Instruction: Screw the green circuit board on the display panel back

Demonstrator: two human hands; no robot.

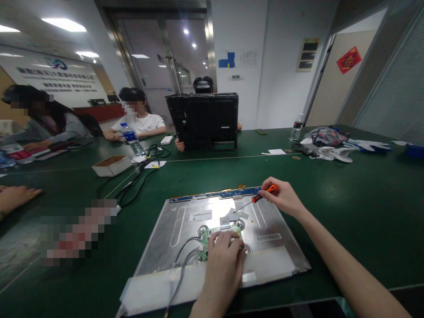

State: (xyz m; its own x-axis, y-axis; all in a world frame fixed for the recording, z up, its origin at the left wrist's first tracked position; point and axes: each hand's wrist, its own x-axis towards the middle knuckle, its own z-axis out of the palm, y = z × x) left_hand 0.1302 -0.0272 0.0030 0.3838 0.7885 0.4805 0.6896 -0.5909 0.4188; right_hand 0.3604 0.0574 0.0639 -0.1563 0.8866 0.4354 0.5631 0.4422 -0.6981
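Observation:
A silver metal display panel lies flat on the green table, with a green circuit board at its middle and a blue board strip along its far edge. My left hand rests on the green board, fingers bent over it; whether it pinches anything is hidden. In my right hand is a red and black screwdriver, its thin shaft pointing down-left to the pale tape pieces on the panel. Grey cables run from the board's left side toward the near edge.
Across the table a person's hand holds up a black monitor housing. A small open box, black cables and a bottle stand at left. Gloves and bags lie at back right. More people sit at left.

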